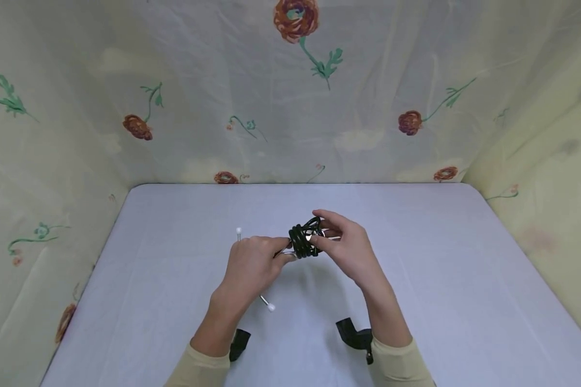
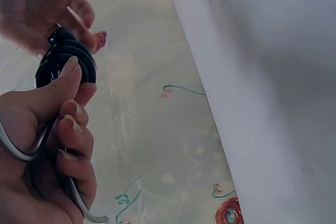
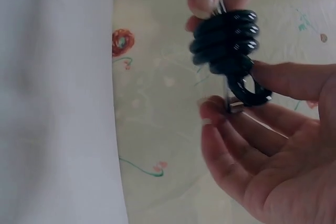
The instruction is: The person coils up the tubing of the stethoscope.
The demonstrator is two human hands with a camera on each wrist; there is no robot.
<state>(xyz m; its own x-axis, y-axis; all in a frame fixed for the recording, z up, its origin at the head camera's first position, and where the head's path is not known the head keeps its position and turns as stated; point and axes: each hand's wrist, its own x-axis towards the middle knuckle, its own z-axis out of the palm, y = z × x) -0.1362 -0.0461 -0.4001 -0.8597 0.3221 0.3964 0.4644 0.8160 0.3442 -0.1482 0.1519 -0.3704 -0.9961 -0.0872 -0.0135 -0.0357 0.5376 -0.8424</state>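
A stethoscope is held up above the white table, its dark tubing (image 1: pixel 301 241) wound in several tight turns round its metal part. My left hand (image 1: pixel 253 267) grips the metal ear tubes; a white ear tip (image 1: pixel 271 307) pokes out below it and another above. In the left wrist view the left thumb presses at the wound tubing (image 2: pixel 68 64). My right hand (image 1: pixel 351 247) is at the coil's far end. In the right wrist view its thumb touches the tubing's end loop (image 3: pixel 252 95), and its fingertips meet a small metal piece (image 3: pixel 236 107) beside that loop.
Under both hands spreads the white tabletop (image 1: pixel 174 301). A flower-printed curtain (image 1: pixel 358 107) hangs behind the table and along both sides. Black wrist mounts (image 1: pixel 355 336) sit at the inner side of each forearm.
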